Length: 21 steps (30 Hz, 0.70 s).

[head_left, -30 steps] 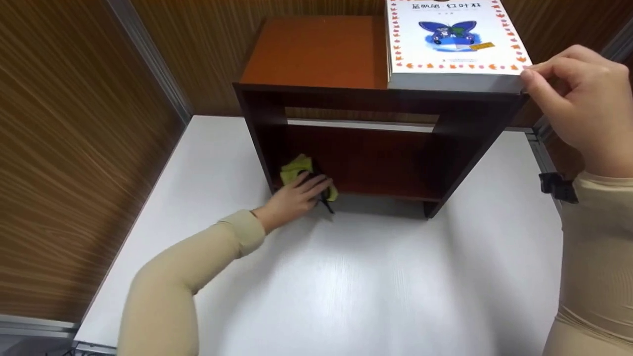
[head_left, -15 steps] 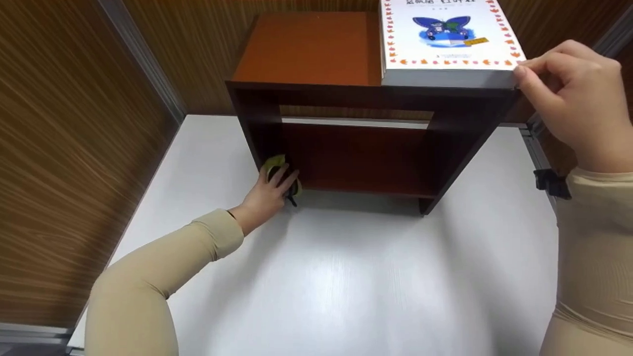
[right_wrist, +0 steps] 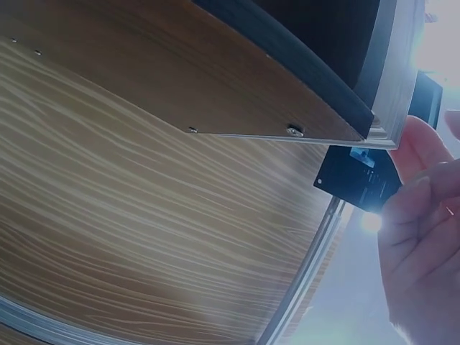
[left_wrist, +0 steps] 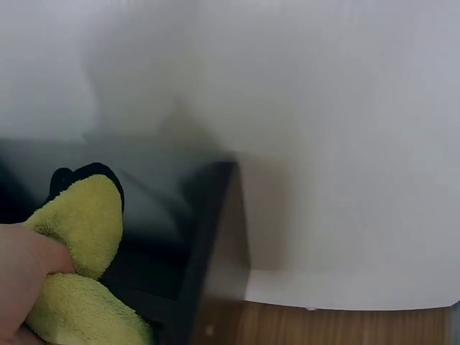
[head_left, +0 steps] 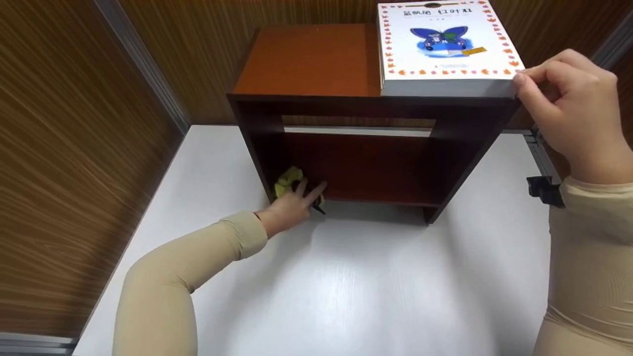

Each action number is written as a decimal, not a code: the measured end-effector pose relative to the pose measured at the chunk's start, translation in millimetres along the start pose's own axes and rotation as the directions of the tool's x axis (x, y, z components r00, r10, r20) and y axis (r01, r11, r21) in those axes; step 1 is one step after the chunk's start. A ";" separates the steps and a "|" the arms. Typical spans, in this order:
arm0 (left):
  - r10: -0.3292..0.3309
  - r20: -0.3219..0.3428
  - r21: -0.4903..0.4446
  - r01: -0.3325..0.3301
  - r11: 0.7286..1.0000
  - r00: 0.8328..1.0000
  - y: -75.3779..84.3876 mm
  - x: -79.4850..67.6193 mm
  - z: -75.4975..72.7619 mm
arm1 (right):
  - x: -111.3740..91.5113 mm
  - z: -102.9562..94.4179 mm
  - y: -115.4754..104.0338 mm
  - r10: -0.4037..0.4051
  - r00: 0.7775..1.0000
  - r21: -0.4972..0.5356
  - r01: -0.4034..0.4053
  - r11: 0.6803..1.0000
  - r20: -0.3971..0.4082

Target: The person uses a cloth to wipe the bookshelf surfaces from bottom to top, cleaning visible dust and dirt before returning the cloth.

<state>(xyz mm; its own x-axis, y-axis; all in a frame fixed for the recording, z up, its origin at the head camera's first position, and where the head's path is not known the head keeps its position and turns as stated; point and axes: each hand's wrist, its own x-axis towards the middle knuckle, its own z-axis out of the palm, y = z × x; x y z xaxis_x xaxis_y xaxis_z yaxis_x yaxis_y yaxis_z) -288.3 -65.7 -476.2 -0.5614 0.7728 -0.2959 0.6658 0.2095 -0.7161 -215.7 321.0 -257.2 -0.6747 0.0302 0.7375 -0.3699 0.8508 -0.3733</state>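
Observation:
A dark brown two-tier shelf (head_left: 311, 59) stands on the white table. My left hand (head_left: 291, 211) holds a yellow-green cloth (head_left: 289, 179) with black edging against the left end of its lower board (head_left: 376, 170). In the left wrist view the cloth (left_wrist: 85, 223) bulges in folds around the thumb, beside the shelf's side panel (left_wrist: 215, 251). My right hand (head_left: 578, 104) grips the shelf's upper front right corner, thumb in front and fingers curled, next to a thick white book (head_left: 445, 59) with a butterfly on its cover. The right wrist view shows these fingers (right_wrist: 424, 172) at the corner.
Wood-grain panels (head_left: 64, 148) close off the left and back, joined by metal strips (head_left: 148, 69). The white table (head_left: 346, 287) extends in front of the shelf. A black clip-like piece (head_left: 544, 191) sits by the right sleeve.
My left hand has slid left with the cloth to the side panel, then back right a little along the lower board. My right hand stays at the corner. The head view has shifted slightly.

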 end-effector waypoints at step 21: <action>0.034 0.011 0.025 -0.034 0.999 0.999 58.3 113.1 -96.8 | -2.4 6.7 -2.4 0.044 0.998 -0.035 -0.046 0.998 -0.054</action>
<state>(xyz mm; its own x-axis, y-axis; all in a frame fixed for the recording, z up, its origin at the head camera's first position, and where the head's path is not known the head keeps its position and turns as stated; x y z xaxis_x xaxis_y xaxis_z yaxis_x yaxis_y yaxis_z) -265.4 91.9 -490.2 -0.5439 0.7727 -0.3274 0.6720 0.1674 -0.7214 -217.5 315.4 -261.8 -0.6546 0.0964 0.7498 -0.3160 0.8661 -0.3873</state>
